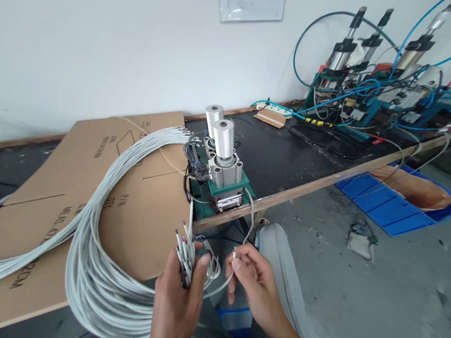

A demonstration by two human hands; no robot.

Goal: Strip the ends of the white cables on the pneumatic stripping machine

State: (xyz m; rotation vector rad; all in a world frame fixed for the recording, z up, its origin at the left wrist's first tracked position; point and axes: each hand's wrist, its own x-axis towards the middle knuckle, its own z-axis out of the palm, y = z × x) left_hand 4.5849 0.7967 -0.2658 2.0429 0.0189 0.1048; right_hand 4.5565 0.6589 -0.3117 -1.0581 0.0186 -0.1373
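Observation:
My left hand (181,295) is closed around a bunch of grey cable ends (185,252), their coloured wire tips pointing up. From that hand a thick bundle of grey cables (106,302) sweeps left in a large loop. My right hand (255,277) pinches the end of a single grey cable (234,253) between thumb and fingers, just right of the bunch. Beyond both hands, at the table's front edge, stands a small pneumatic machine (227,174) with two silver knurled cylinders on a green base.
Flattened cardboard (154,209) lies under the cables on the black table (272,158). More pneumatic machines (359,81) with blue hoses stand at the back right. On the floor sits a blue bin (393,211) holding cardboard. A power strip (274,108) lies by the wall.

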